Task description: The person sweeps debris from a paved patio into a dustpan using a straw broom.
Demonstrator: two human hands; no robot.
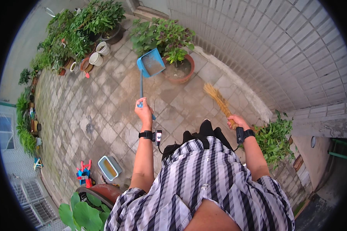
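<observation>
My left hand (144, 109) grips the grey-blue handle of a long-handled blue plastic dustpan (152, 64). The pan hangs out in front of me with its inside facing up, and some dirt shows in it. Its right edge overlaps the rim of a terracotta-coloured pot (179, 75) that holds a leafy plant with purple-marked leaves. In my right hand (238, 121) is the short grip of a straw hand broom (219, 99). The bristles point forward and left, over the paving near the wall's foot. Each wrist wears a black strap with a small device.
Square paving tiles (110, 95) cover the courtyard. A tiled wall (266, 49) with a concrete ledge runs along the right. Potted plants and white buckets (96, 59) stand at the far left. A water-holding basin (109, 168), a toy (84, 174) and a large planter (104, 193) are at lower left.
</observation>
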